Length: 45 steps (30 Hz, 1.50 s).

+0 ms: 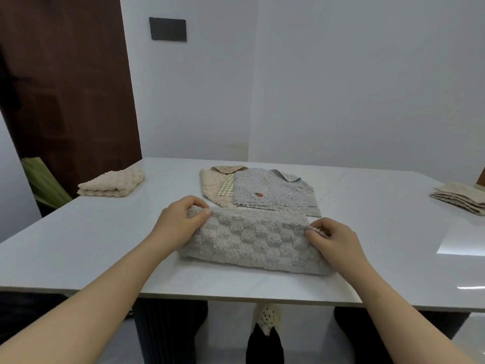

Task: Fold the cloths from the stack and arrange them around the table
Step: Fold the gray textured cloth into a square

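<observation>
Door (68, 82): dark brown, far left, beside the white wall (354, 88).
Leaning panel (46, 183): green and ribbed, tilted at the foot of the door; we cannot tell what it is.
Table (86, 240): pale grey and glossy, its far edge near the room's corner. We note glare patches at its right side.
Beige folded cloth (112, 183): thick and bobbled, lying on the table's left edge, well apart from the rest.
Wall plate (168, 29): dark rectangle, high on the wall right of the door.
Left hand (181, 222): we see fingers curled over the far left corner of the grey cloth, the thumb pinching it.
Grey cloth (252, 243): fluffy, folded into a long band, lying crosswise near the table's front edge, between both hands.
Stack (262, 190): mid-table, just beyond the grey cloth. It has a flowered blue cloth on top, then a green check strip, then a beige cloth below, with the far corners turned up.
Right hand (333, 237): thumb and fingertips pinch the cloth's far right corner.
Floor under the table: pale. We see a spotted slipper (266, 317) there.
Tan folded cloth (462, 197): flat layers with wavy edges, at the table's right edge.
</observation>
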Each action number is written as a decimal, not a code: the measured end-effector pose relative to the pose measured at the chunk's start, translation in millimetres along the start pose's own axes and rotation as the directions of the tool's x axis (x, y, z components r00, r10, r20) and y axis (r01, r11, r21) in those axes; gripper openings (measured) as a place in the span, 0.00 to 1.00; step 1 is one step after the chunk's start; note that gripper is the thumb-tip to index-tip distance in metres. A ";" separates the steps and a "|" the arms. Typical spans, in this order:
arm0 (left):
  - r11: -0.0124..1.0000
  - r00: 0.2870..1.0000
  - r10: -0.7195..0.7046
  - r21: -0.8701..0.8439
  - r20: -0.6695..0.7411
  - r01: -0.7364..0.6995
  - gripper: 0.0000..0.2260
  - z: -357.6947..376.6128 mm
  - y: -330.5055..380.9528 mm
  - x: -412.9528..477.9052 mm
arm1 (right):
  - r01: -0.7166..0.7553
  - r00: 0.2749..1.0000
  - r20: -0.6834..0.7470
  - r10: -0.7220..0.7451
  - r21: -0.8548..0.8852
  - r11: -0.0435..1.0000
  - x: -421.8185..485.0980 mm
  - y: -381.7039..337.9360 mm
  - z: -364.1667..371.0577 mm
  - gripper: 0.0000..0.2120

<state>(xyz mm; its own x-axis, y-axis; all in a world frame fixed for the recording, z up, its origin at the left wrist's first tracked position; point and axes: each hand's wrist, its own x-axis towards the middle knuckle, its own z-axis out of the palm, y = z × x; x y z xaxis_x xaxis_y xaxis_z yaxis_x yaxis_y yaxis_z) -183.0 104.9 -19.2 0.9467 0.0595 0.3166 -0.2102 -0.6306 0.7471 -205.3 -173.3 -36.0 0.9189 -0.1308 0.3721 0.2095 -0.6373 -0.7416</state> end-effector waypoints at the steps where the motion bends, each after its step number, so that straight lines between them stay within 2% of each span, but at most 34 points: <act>1: 0.999 1.000 -0.015 -0.033 -0.008 0.014 0.03 1.8 -1.8 5.7 | 0.000 1.000 -0.008 0.000 0.007 1.000 5.5 0.6 1.1 0.07; 9: 0.989 0.993 -0.113 -0.098 -0.031 0.110 0.05 23.4 -23.9 55.9 | -0.058 0.997 -0.039 0.060 0.049 0.997 56.9 9.3 24.4 0.04; 19: 0.978 0.978 -0.205 -0.042 -0.041 0.203 0.04 46.3 -50.5 100.1 | -0.127 0.992 0.005 0.127 0.031 0.991 109.7 33.4 48.4 0.04; 24: 0.982 0.982 -0.188 0.002 0.028 0.188 0.03 48.4 -56.7 108.1 | -0.144 0.989 -0.005 0.144 0.020 0.989 114.7 44.1 51.0 0.04; 28: 0.990 0.988 -0.141 -0.019 0.065 0.142 0.06 46.2 -59.0 109.1 | -0.127 0.990 0.049 0.129 -0.050 0.991 117.0 46.6 51.8 0.05; 32: 0.978 0.990 -0.132 -0.158 0.043 0.137 0.06 41.6 -57.2 112.0 | -0.140 0.990 0.024 0.141 -0.039 0.989 118.8 46.6 49.7 0.05; 34: 0.936 0.987 -0.151 -0.313 0.052 0.160 0.05 38.2 -54.9 111.4 | -0.154 0.988 -0.006 0.155 0.029 0.988 118.0 45.3 47.3 0.06; 36: 0.905 0.982 -0.178 -0.382 0.069 0.190 0.06 36.0 -55.2 111.2 | -0.168 0.984 -0.036 0.172 0.099 0.981 117.7 44.7 45.9 0.06; 38: 0.937 0.981 -0.185 -0.289 0.064 0.196 0.06 37.9 -60.6 112.3 | -0.179 0.982 -0.044 0.182 0.062 0.982 118.5 47.2 45.5 0.05; 41: 0.989 0.989 -0.145 -0.031 0.016 0.145 0.06 44.2 -65.9 111.8 | -0.191 0.982 -0.025 0.189 -0.084 0.978 118.8 53.1 46.4 0.03; 45: 0.991 0.994 -0.099 0.085 -0.036 0.102 0.04 49.5 -64.1 109.6 | -0.181 0.983 -0.023 0.180 -0.130 0.975 118.6 56.5 48.4 0.03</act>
<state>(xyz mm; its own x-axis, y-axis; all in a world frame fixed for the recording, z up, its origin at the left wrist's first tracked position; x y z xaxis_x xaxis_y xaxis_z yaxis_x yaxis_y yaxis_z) -53.7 113.5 -61.3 0.9534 0.1499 0.2620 -0.0911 -0.6847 0.7231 -68.3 -188.1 -60.8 0.9337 -0.2608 0.2454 -0.0057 -0.6959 -0.7181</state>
